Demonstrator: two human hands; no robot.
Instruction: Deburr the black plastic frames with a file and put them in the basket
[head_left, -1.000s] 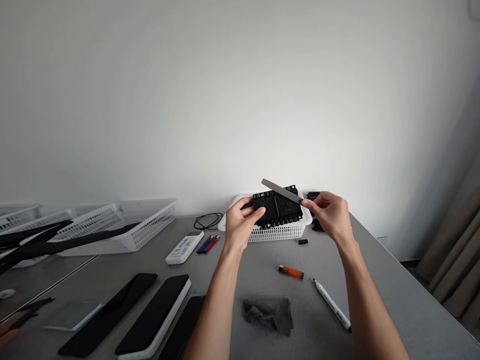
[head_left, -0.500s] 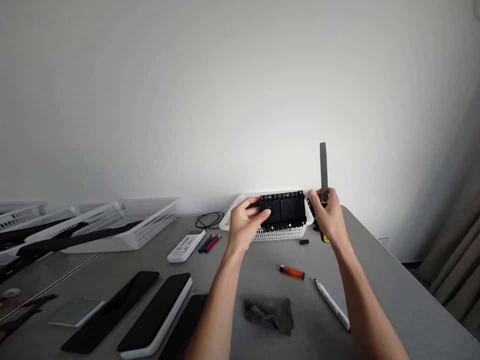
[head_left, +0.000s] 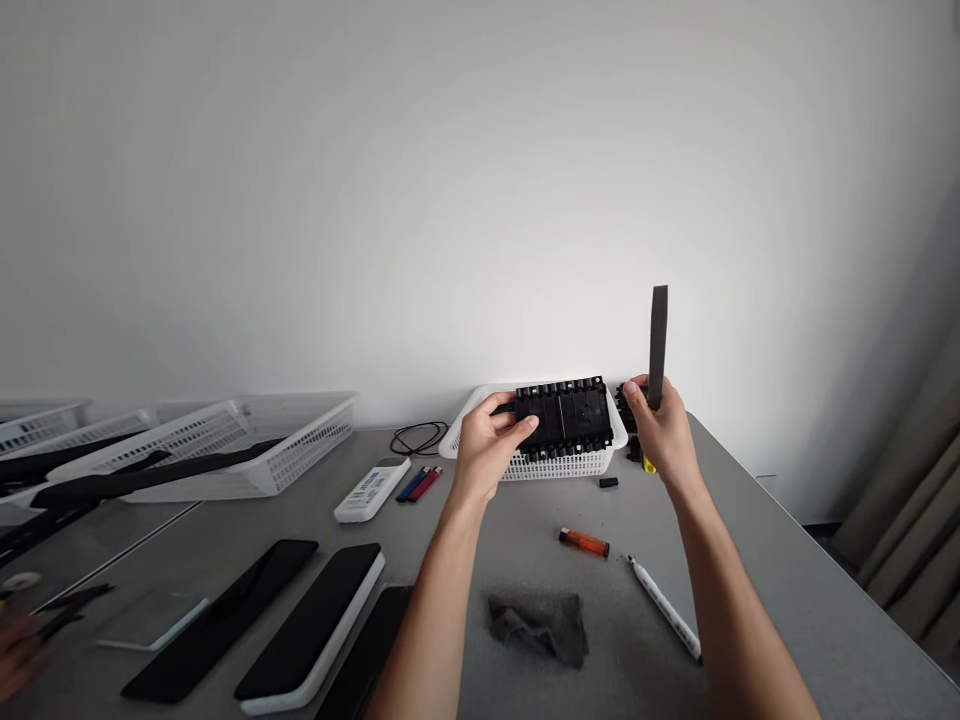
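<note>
My left hand [head_left: 487, 445] grips a black plastic part [head_left: 566, 418] by its left end, thumb lying across the face. The part is a flat rectangle with rows of notched tabs along both long edges. It hangs in front of a white perforated basket [head_left: 559, 468]. To the right, my right hand [head_left: 661, 430] is closed around a flat file [head_left: 658, 335], whose grey blade points straight up. A bit of yellow handle shows under that hand. Blade and black part are apart. Another black notched piece [head_left: 625, 408] is partly hidden behind my right hand.
An orange lighter [head_left: 585, 542], a white marker [head_left: 664, 605], a black cap [head_left: 608, 483] and a dark cloth [head_left: 540, 628] lie on the grey table. Leftward are two lighters [head_left: 420, 484], a white box [head_left: 373, 490], dark slabs and baskets. Another person's hand [head_left: 19, 655] shows lower left.
My right hand has shifted slightly right, and the file has turned a little. The black part has tilted slightly in my left hand. Another person's hand shows more clearly at lower left.
</note>
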